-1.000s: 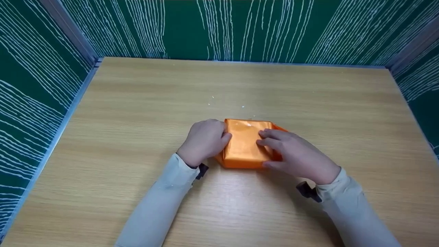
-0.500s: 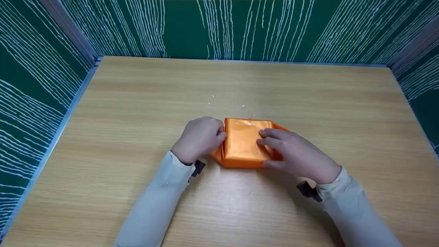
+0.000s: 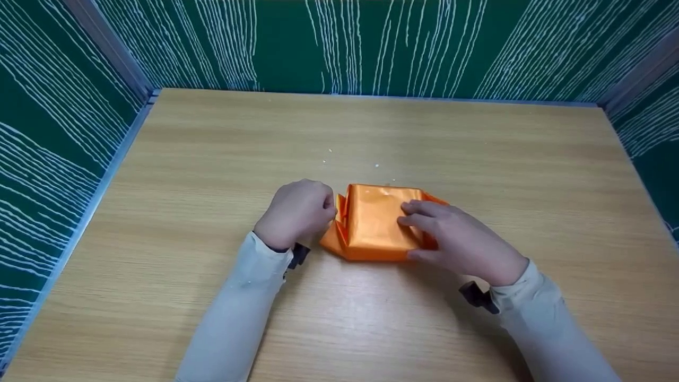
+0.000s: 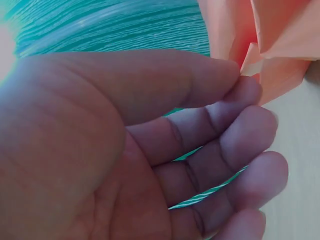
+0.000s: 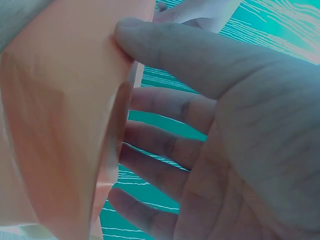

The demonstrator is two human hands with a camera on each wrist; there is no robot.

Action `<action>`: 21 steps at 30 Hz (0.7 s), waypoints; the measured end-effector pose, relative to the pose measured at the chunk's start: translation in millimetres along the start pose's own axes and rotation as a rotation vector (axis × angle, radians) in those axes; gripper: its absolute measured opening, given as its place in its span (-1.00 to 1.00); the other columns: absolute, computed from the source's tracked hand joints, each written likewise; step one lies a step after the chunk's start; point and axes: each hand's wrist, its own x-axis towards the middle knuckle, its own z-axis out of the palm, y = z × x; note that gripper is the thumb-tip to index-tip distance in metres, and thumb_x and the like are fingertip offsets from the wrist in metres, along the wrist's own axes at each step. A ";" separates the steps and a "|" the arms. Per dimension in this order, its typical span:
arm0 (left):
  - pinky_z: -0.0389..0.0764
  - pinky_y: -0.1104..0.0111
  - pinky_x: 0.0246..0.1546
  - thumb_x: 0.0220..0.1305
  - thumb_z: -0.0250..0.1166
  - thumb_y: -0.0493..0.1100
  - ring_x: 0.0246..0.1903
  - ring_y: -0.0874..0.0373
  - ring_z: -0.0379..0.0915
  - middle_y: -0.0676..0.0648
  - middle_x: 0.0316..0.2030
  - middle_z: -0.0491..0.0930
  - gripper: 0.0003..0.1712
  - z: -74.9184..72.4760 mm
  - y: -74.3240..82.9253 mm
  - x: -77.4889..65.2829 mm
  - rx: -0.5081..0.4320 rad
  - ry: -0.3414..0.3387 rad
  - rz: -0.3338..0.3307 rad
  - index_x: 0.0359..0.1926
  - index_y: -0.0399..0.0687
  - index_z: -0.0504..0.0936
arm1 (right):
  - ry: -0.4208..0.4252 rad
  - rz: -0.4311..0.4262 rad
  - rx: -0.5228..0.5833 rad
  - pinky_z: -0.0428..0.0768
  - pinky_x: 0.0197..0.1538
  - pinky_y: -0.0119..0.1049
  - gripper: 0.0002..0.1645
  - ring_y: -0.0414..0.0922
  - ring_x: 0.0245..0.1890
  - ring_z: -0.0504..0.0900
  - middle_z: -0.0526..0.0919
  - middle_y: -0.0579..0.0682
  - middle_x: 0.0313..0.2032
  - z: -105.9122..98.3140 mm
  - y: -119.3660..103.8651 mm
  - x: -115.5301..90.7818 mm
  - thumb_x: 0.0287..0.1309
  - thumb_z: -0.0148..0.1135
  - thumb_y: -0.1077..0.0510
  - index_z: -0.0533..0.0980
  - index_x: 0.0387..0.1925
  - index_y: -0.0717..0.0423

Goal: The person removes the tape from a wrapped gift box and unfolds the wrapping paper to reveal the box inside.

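A glossy orange wrapped package (image 3: pixel 374 225) lies flat on the wooden table (image 3: pixel 223 154), its left-end folds (image 3: pixel 333 241) loose.

The left forearm (image 3: pixel 233 307) and right forearm (image 3: pixel 546 318) slant inward. The left hand (image 3: pixel 297 213) pinches between thumb and index finger — other fingers bent alongside. The right hand (image 3: pixel 460 237) lies back uppermost — fingers extended and spread, thumb apart.

No lettering, label, brand, number or sign can be read in any of the three views, whether from the camera worn on the head or from the one on either wrist.
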 end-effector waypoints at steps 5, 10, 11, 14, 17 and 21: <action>0.40 0.28 -0.43 0.36 0.18 -0.23 -0.47 0.09 0.45 0.07 -0.55 0.52 -0.71 -3.0 -1.3 -0.2 0.008 -0.011 -0.023 -0.54 0.00 0.63 | 0.016 -0.024 0.006 0.50 0.30 0.20 -0.28 0.18 0.33 0.51 0.52 0.14 0.36 -0.5 0.5 0.1 0.08 0.61 -0.04 0.61 0.27 0.04; 0.16 0.35 -0.56 0.26 0.12 -0.31 -0.62 0.17 0.20 0.13 -0.71 0.18 -0.59 -4.1 -4.2 -3.1 -0.002 -0.037 -0.058 -0.73 0.05 0.36 | 0.036 -0.045 0.000 0.51 0.30 0.18 -0.29 0.18 0.32 0.51 0.53 0.15 0.34 1.6 0.4 -0.7 0.07 0.61 -0.05 0.62 0.24 0.07; 0.12 0.36 -0.57 0.24 0.11 -0.32 -0.64 0.18 0.15 0.14 -0.72 0.13 -0.57 -3.8 -4.9 -3.7 -0.007 -0.041 -0.064 -0.74 0.07 0.30 | 0.037 -0.048 0.001 0.51 0.30 0.18 -0.29 0.18 0.32 0.52 0.54 0.15 0.34 2.2 0.2 -1.1 0.07 0.61 -0.05 0.62 0.24 0.07; 0.08 0.37 -0.59 0.23 0.12 -0.31 -0.67 0.19 0.11 0.14 -0.74 0.08 -0.55 -3.4 -6.8 -4.1 -0.012 -0.067 -0.088 -0.77 0.07 0.26 | 0.036 -0.049 0.006 0.52 0.29 0.18 -0.30 0.17 0.31 0.52 0.54 0.14 0.34 3.1 0.0 -1.9 0.07 0.61 -0.04 0.62 0.24 0.05; 0.08 0.37 -0.60 0.25 0.15 -0.29 -0.68 0.18 0.12 0.14 -0.74 0.09 -0.54 -4.7 -8.0 -2.7 -0.009 -0.100 -0.129 -0.76 0.06 0.27 | 0.037 -0.048 0.007 0.51 0.29 0.18 -0.29 0.17 0.31 0.52 0.54 0.14 0.34 2.1 0.2 -1.7 0.06 0.62 -0.03 0.62 0.25 0.05; 0.08 0.37 -0.62 0.27 0.15 -0.28 -0.70 0.16 0.10 0.11 -0.74 0.10 -0.54 -7.7 -8.9 -0.9 -0.011 -0.140 -0.179 -0.75 0.04 0.28 | 0.036 -0.055 -0.015 0.50 0.32 0.17 -0.27 0.14 0.33 0.51 0.52 0.12 0.36 -0.6 1.1 -0.9 0.06 0.62 -0.06 0.62 0.26 0.04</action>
